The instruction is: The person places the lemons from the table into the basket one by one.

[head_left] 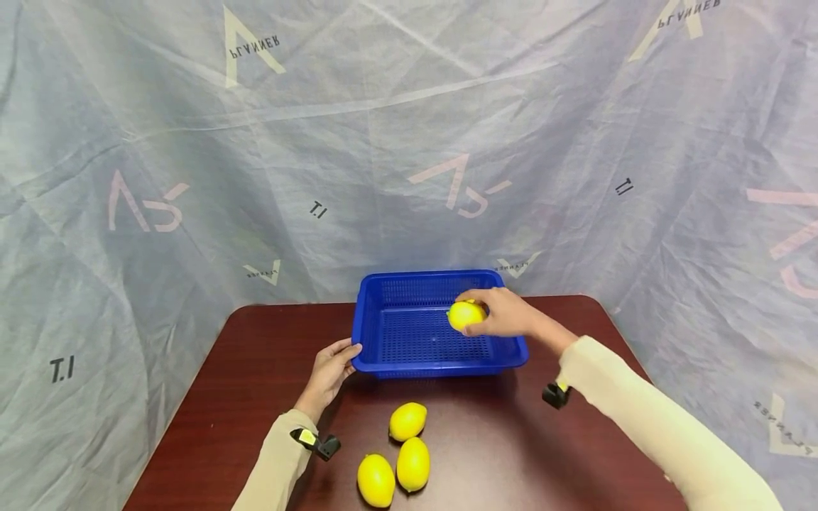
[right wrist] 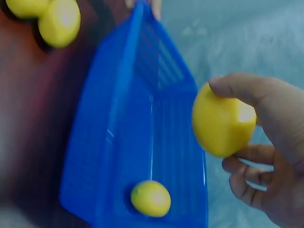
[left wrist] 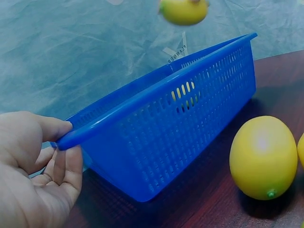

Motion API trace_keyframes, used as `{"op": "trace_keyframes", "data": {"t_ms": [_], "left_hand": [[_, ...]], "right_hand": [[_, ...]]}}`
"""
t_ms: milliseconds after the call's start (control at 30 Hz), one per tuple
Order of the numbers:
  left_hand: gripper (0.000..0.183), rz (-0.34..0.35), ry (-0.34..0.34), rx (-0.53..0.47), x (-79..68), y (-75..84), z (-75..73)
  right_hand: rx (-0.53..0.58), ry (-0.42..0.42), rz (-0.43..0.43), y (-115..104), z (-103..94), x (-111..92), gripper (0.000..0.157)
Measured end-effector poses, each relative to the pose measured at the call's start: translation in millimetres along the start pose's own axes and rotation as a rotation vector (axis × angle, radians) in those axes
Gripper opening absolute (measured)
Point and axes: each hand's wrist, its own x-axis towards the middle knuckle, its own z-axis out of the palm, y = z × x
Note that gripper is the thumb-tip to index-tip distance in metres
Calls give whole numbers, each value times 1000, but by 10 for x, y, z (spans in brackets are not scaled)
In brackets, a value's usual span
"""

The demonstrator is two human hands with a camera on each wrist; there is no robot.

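A blue slotted plastic basket [head_left: 441, 370] stands toward the back of the table. At its near left corner my left hand [head_left: 332, 372] pinches the rim between thumb and fingers; the left wrist view shows this grip on the basket [left wrist: 142, 156] closely. Above the basket's right part, my right hand [head_left: 501, 312] holds a yellow lemon [head_left: 465, 316] between thumb and fingertips. Another lemon [right wrist: 151, 198] lies on the basket floor in the right wrist view. In front of the basket rest three lemons, the nearest to it [head_left: 407, 421] lying sideways.
The other two table lemons, a left one [head_left: 375, 480] and a right one [head_left: 413, 464], lie close together near the front. The dark reddish-brown table [head_left: 255, 383] has rounded back corners. A grey printed sheet [head_left: 383, 142] hangs just behind it.
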Motion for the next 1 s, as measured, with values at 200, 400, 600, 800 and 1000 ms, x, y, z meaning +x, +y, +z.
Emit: {"op": "trace_keyframes", "data": {"t_ms": [200, 400, 600, 800, 1000], "left_hand": [[46, 0, 6, 4, -10, -22, -17], [48, 0, 12, 19, 7, -21, -29], [46, -2, 9, 14, 36, -5, 2], [46, -6, -1, 10, 34, -2, 24], [45, 1, 4, 11, 7, -6, 3]], "right_hand": [[30, -127, 52, 301, 78, 467, 59], [27, -199, 135, 525, 266, 820, 63], [7, -214, 226, 634, 497, 1050, 63], [-19, -207, 320, 677, 663, 1151, 62], [-73, -215, 359, 710, 821, 1183, 62]]}}
